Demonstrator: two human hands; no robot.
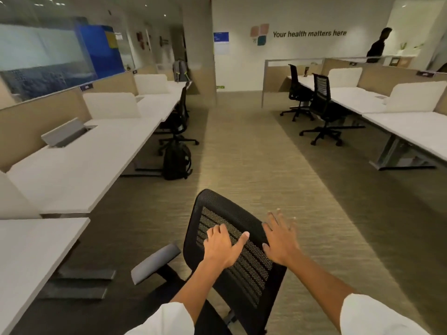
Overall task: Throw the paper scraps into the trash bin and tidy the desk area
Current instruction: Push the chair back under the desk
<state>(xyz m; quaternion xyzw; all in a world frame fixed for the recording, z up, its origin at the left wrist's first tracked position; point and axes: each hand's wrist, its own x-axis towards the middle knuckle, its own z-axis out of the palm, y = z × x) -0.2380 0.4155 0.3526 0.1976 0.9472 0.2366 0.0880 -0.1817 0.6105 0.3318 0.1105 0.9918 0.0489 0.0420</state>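
A black mesh office chair (232, 269) stands in the aisle right in front of me, its back towards me and tilted a little. My left hand (223, 245) lies on the top of the mesh backrest with its fingers curled over it. At the backrest's right edge my right hand (280, 238) is flat with its fingers spread; I cannot tell whether it touches. The chair's grey armrest (156, 263) points left towards the white desk (31, 250). No paper scraps and no trash bin are in view.
White desks (79, 165) with beige partitions run along the left, with a black backpack (176, 162) on the floor and a chair (180, 117) beyond. More desks (408, 126) and two black chairs (321, 107) are on the right. A carpeted aisle (254, 146) runs ahead. A person (377, 45) stands far right.
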